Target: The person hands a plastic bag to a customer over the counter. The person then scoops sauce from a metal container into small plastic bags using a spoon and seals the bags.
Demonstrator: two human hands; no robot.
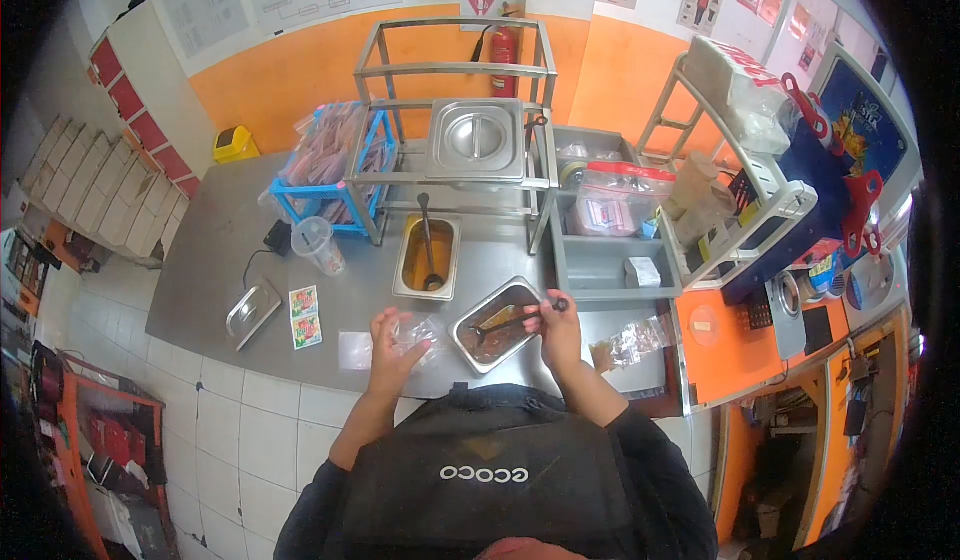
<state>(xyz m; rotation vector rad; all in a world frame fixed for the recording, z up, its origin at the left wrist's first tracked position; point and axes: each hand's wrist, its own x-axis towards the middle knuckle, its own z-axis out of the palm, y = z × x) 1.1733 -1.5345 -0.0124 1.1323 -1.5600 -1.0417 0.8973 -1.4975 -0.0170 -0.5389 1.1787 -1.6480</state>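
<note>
Grey steel counter (225, 250) underlies your left hand (391, 352), fingers spread beside a clear plastic bag (418, 333); your right hand (562, 332) pinches a dark-handled ladle (505, 324), dipping leftward into a rectangular steel pan (486, 366).

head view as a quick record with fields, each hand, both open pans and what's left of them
left hand: at a clear bag, grip unclear
right hand: holds the near ladle by its handle
near pan: that ladle's lower end inside, brown contents
far pan: far ladle standing inside, orange-brown contents
left on table: plastic cup, metal lid, blue basket
</note>
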